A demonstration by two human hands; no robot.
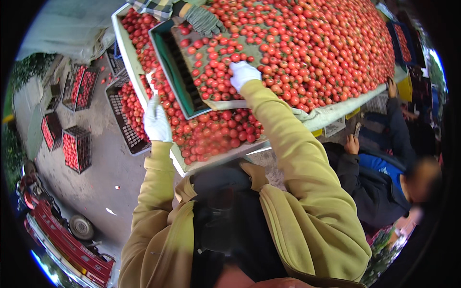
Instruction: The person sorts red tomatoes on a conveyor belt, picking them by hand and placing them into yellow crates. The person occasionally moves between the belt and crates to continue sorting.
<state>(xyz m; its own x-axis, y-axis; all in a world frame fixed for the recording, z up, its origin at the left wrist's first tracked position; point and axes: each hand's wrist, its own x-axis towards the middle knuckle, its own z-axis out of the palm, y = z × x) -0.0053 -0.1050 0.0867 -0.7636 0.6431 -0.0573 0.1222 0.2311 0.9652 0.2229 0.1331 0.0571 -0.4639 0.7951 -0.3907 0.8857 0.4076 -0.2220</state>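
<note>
Small red tomatoes (pixel 324 54) cover a wide sorting table. My right hand (pixel 245 75), in a white glove, reaches in among tomatoes on the bare grey patch of the table; its fingertips are partly hidden. My left hand (pixel 157 120), also gloved in white, is at the pale rim (pixel 134 72) of a lower tray of tomatoes. Whether its fingers hold anything cannot be told. Between my hands lies a green-lined frame (pixel 173 77) with a dark slotted strip (pixel 188 73). Below it, more tomatoes (pixel 216 135) fill the lower tray.
A co-worker's grey-gloved hand (pixel 203 21) touches the table's far side. A black crate (pixel 126 122) of tomatoes stands left of the tray; more crates (pixel 76 148) sit on the floor. Another person (pixel 378 180) is at the right. A red vehicle (pixel 68 244) is at lower left.
</note>
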